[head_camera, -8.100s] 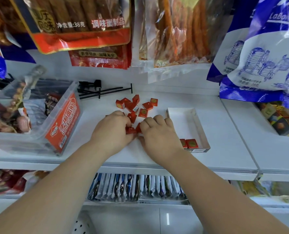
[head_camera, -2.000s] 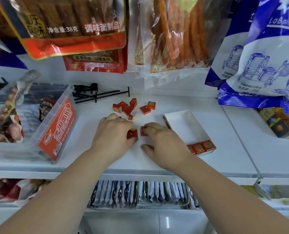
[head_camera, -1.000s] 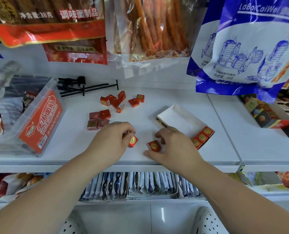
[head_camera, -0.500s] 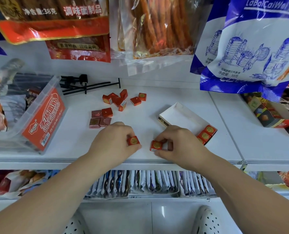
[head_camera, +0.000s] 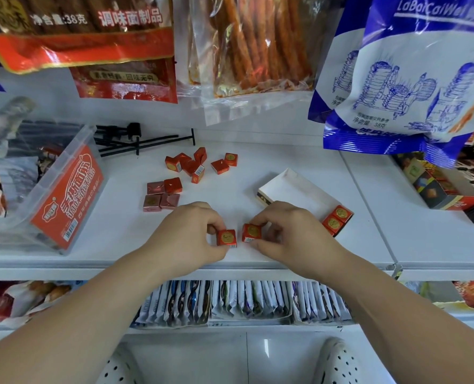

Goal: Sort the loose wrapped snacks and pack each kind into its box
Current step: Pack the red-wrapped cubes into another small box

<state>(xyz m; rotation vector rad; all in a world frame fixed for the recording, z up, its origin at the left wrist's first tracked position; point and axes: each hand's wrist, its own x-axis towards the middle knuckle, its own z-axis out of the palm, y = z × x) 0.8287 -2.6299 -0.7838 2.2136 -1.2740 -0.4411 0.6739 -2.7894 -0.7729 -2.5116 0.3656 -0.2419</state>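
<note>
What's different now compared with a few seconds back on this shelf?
Four darker cubes were set aside in a group on the left, and the white box was turned askew. The left hand and right hand each took hold of one gold-faced cube. The clear bin and hanging bags stayed put.

Bright, even light from overhead leaves only faint, soft shadows beside the red cubes [head_camera: 173, 164] on the white shelf [head_camera: 299, 151], glare streaks the shiny hanging bags [head_camera: 91, 48], and the wide lens bows and softens the outer edges.
</note>
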